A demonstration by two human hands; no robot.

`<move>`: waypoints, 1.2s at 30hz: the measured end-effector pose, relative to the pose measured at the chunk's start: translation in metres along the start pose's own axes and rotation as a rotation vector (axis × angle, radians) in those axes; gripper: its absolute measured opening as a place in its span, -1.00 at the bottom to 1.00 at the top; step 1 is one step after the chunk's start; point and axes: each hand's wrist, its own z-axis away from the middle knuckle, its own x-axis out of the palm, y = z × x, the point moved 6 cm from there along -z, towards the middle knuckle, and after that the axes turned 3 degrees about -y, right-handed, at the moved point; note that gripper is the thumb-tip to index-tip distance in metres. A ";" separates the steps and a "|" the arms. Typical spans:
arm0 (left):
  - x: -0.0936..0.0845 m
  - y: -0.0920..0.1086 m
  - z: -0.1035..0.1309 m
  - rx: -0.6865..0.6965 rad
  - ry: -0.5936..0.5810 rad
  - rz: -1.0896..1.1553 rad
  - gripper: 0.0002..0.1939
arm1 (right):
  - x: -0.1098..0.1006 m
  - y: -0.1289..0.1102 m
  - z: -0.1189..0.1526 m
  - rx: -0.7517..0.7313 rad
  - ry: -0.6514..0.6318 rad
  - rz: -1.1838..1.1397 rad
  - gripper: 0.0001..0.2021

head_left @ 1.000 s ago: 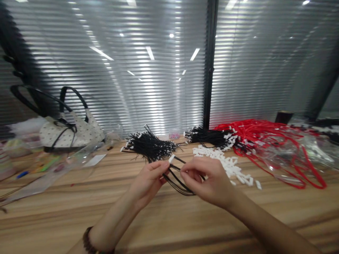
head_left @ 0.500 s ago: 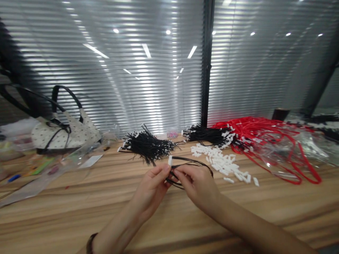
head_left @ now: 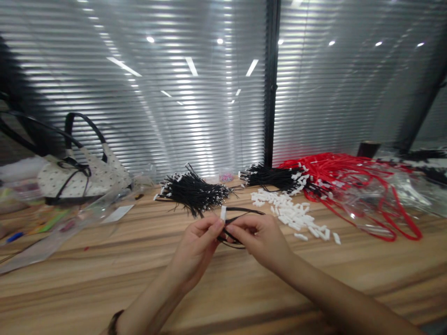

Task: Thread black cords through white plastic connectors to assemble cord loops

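Between thumb and fingers, my left hand [head_left: 200,244] pinches a small white plastic piece [head_left: 223,212], which points upward. My right hand [head_left: 263,237] is closed on a looped black cord [head_left: 244,211] right beside it, and the fingertips of both hands nearly meet. The cord's loops curve out behind and below the fingers. Where cord and white piece come together is hidden by the fingertips. A scatter of similar white pieces [head_left: 295,213] lies to the right of my right hand. Beyond my hands rests a bundle of black cords [head_left: 193,190] with pale ends.
Another black cord bundle [head_left: 272,177] lies at the back, against a heap of red straps [head_left: 328,167] mixed with clear plastic bags [head_left: 366,209]. A dotted white handbag [head_left: 101,172] stands at the left. Near it are a paper slip [head_left: 118,213] and a blue pen [head_left: 15,237].
My right fingers have shifted slightly on the cord, and its loop reaches less far to the right. The left hand keeps its pinch. The whole view has moved a little.
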 end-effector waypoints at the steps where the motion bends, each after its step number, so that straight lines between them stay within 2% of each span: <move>1: 0.000 0.000 0.000 0.006 0.001 -0.014 -0.77 | 0.000 0.002 -0.001 0.024 -0.007 -0.036 -0.80; 5: 0.000 0.001 -0.001 0.021 -0.003 -0.036 -0.75 | 0.001 0.004 -0.003 0.079 -0.051 -0.105 -0.77; 8: 0.001 0.003 -0.001 0.027 -0.001 -0.037 -0.76 | 0.000 0.002 -0.003 0.058 -0.052 -0.031 -0.78; 12: -0.002 0.003 0.000 0.027 0.029 -0.041 -0.76 | -0.003 -0.007 0.000 -0.079 0.025 0.146 -0.81; 19: -0.004 0.005 -0.002 0.037 0.045 -0.052 -0.78 | 0.000 -0.018 0.009 -0.406 0.066 0.474 -0.80; 25: -0.013 0.013 -0.006 0.049 0.094 -0.057 -0.74 | 0.004 -0.020 0.016 -0.472 0.038 0.700 -0.75; 29: -0.023 0.021 -0.007 0.071 0.187 -0.014 -0.70 | -0.002 -0.033 0.018 -0.573 0.161 0.844 -0.78; 36: -0.019 0.026 -0.007 0.082 0.176 0.017 -0.73 | -0.014 -0.033 0.016 -0.572 0.335 0.898 -0.89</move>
